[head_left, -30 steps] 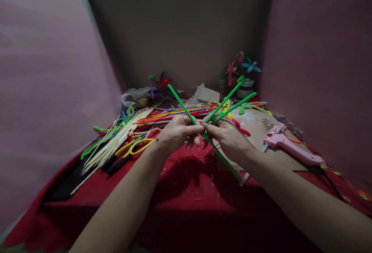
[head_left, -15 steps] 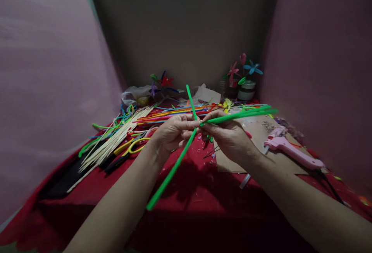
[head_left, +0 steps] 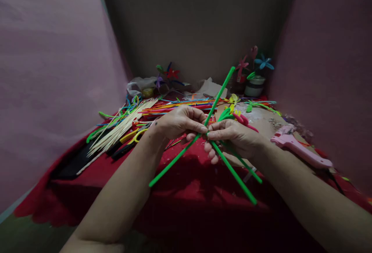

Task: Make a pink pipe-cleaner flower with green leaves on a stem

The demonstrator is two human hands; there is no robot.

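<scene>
Bright green pipe cleaners (head_left: 220,97) cross between my two hands above the red cloth. My left hand (head_left: 184,123) pinches them at the crossing, thumb against fingers. Thumb and forefinger of my right hand (head_left: 236,133) grip the same spot from the other side. One length slants from upper right to lower left; two more green pipe cleaner ends (head_left: 236,174) hang toward the lower right. Just behind my right hand show green loops (head_left: 226,115) and a pink looped shape (head_left: 245,122); whether they are held or lying there I cannot tell.
Wooden sticks (head_left: 119,129) and yellow-black scissors (head_left: 138,136) lie at left. Coloured pipe cleaners (head_left: 177,107) spread across the back. A pink glue gun (head_left: 302,150) rests at right. Pipe cleaner flowers (head_left: 264,62) stand in a jar (head_left: 255,86) behind.
The green ends that pointed right now hang down to the lower right. The slanting length's upper end leans right and reaches higher. Green loops and a pink shape have come into sight.
</scene>
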